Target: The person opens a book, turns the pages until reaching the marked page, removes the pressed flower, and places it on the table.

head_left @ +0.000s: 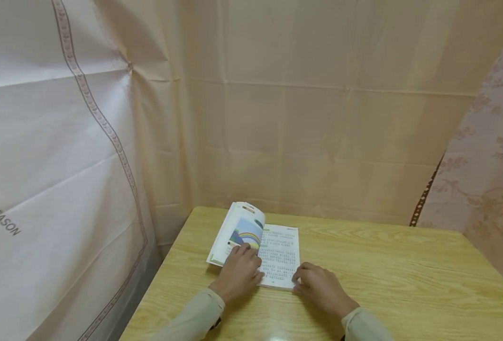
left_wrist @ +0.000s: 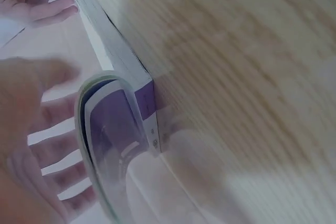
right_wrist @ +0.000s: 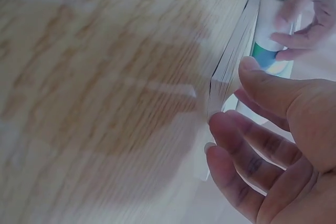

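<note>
An open paperback book (head_left: 280,258) lies near the left end of the table, with printed text on its right page. Its left-hand pages stand raised and curved, showing a rainbow picture (head_left: 249,237). My left hand (head_left: 240,269) rests on the lower part of those pages, fingers extended across the paper. In the left wrist view the bent pages (left_wrist: 113,124) bulge beside that hand. By the book's lower right corner is my right hand (head_left: 321,288), its fingers loosely bent. The right wrist view shows its thumb and fingertips apart, close to the page block (right_wrist: 233,51).
The wood-grain table (head_left: 383,270) extends to the right of the book. Creased beige cloth (head_left: 285,132) hangs behind it, a printed white cloth (head_left: 63,199) at the left, and a floral cloth (head_left: 486,156) at the right.
</note>
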Motion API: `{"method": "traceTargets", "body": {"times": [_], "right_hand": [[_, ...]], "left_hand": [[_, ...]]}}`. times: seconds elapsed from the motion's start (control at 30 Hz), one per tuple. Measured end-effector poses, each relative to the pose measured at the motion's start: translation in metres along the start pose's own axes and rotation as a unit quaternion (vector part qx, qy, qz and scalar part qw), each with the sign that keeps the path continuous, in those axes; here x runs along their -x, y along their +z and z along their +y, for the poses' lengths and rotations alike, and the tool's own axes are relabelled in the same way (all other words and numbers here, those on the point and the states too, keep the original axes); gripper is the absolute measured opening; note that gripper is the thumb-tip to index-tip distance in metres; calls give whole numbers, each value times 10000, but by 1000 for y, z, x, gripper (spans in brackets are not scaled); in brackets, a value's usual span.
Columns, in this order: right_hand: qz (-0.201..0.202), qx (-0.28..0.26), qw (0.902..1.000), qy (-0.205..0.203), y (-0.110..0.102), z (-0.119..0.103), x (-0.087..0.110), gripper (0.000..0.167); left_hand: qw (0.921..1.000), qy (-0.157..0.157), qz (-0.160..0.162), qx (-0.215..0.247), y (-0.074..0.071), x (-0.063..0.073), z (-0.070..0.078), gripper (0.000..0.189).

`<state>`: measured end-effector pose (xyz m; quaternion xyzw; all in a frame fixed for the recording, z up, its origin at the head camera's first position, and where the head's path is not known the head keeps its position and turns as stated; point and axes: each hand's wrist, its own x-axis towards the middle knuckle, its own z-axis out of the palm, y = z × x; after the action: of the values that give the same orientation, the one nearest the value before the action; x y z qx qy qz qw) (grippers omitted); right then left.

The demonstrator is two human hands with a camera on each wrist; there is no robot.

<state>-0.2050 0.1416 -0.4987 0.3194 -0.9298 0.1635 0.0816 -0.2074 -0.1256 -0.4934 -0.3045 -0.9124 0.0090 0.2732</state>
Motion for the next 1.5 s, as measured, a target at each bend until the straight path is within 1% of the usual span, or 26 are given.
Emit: {"method": "traceTargets", "body": {"times": [0.07, 0.13, 0.17, 0.23, 0.3, 0.5, 0.6, 0.7, 0.93, 1.1, 1.33, 1.43, 1.5], "right_hand": [[54, -12, 10000, -25, -1, 1, 0, 11], [115, -33, 9999, -56, -1, 1, 0, 7], [158, -35, 9998, -69, -2, 1, 0, 6], [264, -10, 9996, -75, -1, 1, 0, 5], [334, 37, 9994, -43, -1, 0, 1, 4], [517, 177, 9985, 20, -1, -3, 0, 4], [663, 156, 9977, -18, -1, -3, 0, 5], [731, 78, 9973, -37, -2, -4, 0, 5], [704, -27, 9975, 89, -5, -6, 1, 4], [782, -86, 9969, 62, -5, -5, 2, 6], [811, -24, 9967, 23, -4, -4, 2, 5], [798, -80, 9968, 44, -5, -4, 2, 5], [822, -150, 9965, 93, -4, -3, 2, 8]], "left_hand": [[9998, -48, -168, -114, 0, 1, 2, 38], [9990, -140, -399, -156, 1, 1, 3, 50], [9984, -195, -512, -171, 0, 1, 3, 53], [9970, -297, -689, -184, -2, 2, 5, 53], [9966, -327, -738, -178, -3, 2, 6, 51], [9971, -301, -670, -202, -3, 2, 7, 46], [9969, -283, -701, -235, -2, 2, 7, 46], [9970, -255, -679, -253, -1, 2, 6, 41], [9977, -162, -566, -343, 2, 1, 5, 32], [9979, -156, -525, -349, 2, 1, 5, 33], [9983, -152, -533, -191, 2, 1, 5, 30], [9985, -100, -489, -234, 1, 1, 5, 26], [9988, -79, -428, -232, 1, 0, 6, 23]]}}
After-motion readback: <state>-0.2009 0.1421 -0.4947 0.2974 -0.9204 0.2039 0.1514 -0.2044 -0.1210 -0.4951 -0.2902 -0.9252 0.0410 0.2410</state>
